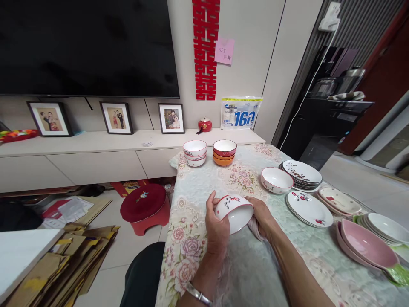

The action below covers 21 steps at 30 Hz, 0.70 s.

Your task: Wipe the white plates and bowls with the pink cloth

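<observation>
A white bowl (234, 213) with a red rim, red flowers and black writing is tilted on its side above the table. My left hand (216, 226) grips its left side, thumb near the rim and fingers behind it. On the right side, my right hand (260, 213) holds a pale pinkish cloth (254, 227) against the bowl; part of the cloth is hidden under the hand. Beyond my hands stand a stack of white bowls (194, 153) and a stack of red and orange bowls (224, 152). One more white bowl (276, 180) sits to the right.
Stacked flowered plates (302, 171), white plates (309, 209), rectangular dishes (339, 200) and pink leaf-handled dishes (367, 241) line the table's right side. A floral cloth covers the table (188, 256). A red stool (145, 204) and flattened cardboard (64, 264) are at left.
</observation>
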Tool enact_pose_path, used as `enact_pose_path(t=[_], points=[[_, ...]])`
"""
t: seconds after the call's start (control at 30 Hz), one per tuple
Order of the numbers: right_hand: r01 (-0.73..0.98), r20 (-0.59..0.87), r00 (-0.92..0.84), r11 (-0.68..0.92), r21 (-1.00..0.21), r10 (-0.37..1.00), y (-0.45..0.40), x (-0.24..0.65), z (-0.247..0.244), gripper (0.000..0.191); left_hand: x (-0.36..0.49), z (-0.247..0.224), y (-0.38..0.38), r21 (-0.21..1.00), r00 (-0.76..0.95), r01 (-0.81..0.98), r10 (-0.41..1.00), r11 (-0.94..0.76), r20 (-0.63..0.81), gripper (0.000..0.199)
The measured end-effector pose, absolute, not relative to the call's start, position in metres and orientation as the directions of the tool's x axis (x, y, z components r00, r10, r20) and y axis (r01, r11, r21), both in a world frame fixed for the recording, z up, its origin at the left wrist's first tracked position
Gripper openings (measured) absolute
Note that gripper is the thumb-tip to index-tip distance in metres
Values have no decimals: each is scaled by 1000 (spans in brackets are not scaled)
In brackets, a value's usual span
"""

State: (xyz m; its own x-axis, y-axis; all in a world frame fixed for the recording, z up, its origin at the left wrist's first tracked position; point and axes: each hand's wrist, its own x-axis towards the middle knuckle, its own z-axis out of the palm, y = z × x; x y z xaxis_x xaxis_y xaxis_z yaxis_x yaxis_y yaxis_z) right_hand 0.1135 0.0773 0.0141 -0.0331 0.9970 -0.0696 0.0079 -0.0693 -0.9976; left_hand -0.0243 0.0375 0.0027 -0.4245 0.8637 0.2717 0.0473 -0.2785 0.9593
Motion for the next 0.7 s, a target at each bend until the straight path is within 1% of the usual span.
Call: enact_pose_path(t=[0.1, 0.17, 0.23, 0.27, 0.3, 0.37, 0.43, 0.5, 0.57, 0.6, 0.63, 0.7], points=[[-7, -37, -51, -38, -999, 998, 73, 114, 22, 35, -25, 4, 35, 948, -389, 83, 865, -309, 316, 75], [23, 26, -65, 28, -999, 998, 69, 117, 30, 41, -25, 5, 34, 933, -357, 140, 862, -332, 360, 78], [137, 131, -76, 141, -981, 988, 65, 119, 40, 41, -24, 6, 32, 910, -314, 212, 858, -355, 407, 79], [213, 203, -89, 218, -953, 975, 62, 120, 45, 40, -23, 6, 32, 900, -295, 242, 856, -362, 424, 80], [290, 283, -112, 304, -907, 953, 59, 121, 50, 37, -23, 7, 31, 893, -282, 265, 857, -363, 432, 80], [411, 438, -191, 477, -777, 878, 52, 118, 59, 31, -21, 8, 31, 887, -273, 296, 858, -355, 434, 80], [477, 554, -289, 619, -624, 781, 43, 113, 66, 27, -20, 9, 30, 878, -265, 325, 858, -351, 441, 79], [504, 607, -386, 709, -493, 695, 34, 105, 73, 25, -19, 10, 29, 859, -258, 370, 848, -355, 462, 77], [512, 614, -445, 747, -424, 652, 29, 99, 78, 23, -18, 10, 28, 835, -258, 410, 832, -366, 491, 72], [514, 601, -453, 744, -427, 658, 28, 98, 80, 21, -17, 11, 27, 827, -261, 424, 825, -368, 501, 70], [513, 582, -446, 727, -456, 680, 28, 98, 81, 21, -17, 11, 27, 821, -260, 434, 821, -370, 508, 69], [495, 519, -402, 656, -570, 754, 33, 103, 80, 23, -15, 12, 25, 808, -246, 449, 816, -382, 523, 69]])
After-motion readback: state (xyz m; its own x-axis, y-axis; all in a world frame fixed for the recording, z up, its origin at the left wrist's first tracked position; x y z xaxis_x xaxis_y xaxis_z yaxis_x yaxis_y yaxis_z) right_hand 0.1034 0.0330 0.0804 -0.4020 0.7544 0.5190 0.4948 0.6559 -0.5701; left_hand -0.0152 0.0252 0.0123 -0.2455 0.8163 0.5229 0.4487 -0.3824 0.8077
